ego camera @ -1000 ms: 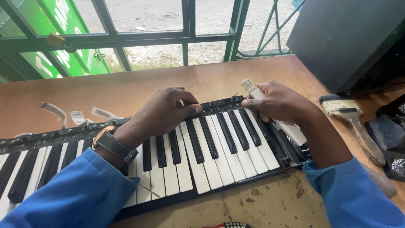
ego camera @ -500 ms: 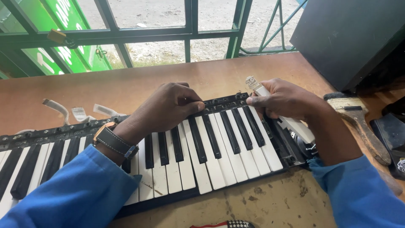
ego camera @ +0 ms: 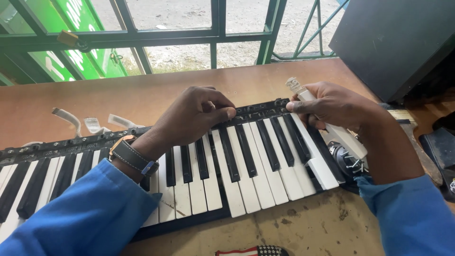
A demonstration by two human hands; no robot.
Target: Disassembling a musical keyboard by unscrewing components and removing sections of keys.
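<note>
Keyboard key assembly (ego camera: 246,161): black-and-white keys on a black frame, lying flat and slightly skewed on the table, its rear rail sitting under the left grip's fingertips.

Loose white key (ego camera: 327,125): long, narrow, detached, tilting upward at its far end, passing through the right grip, lying just over the assembly's right end.

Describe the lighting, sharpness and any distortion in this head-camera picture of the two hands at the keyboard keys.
Head view: soft daylight enters through the green window grille, so shadows are faint; the left hand, the right hand with its loose white key, and the keybed are sharp; the ground outside looks pale and washed out; wide-angle bowing curves the table edge.
</note>
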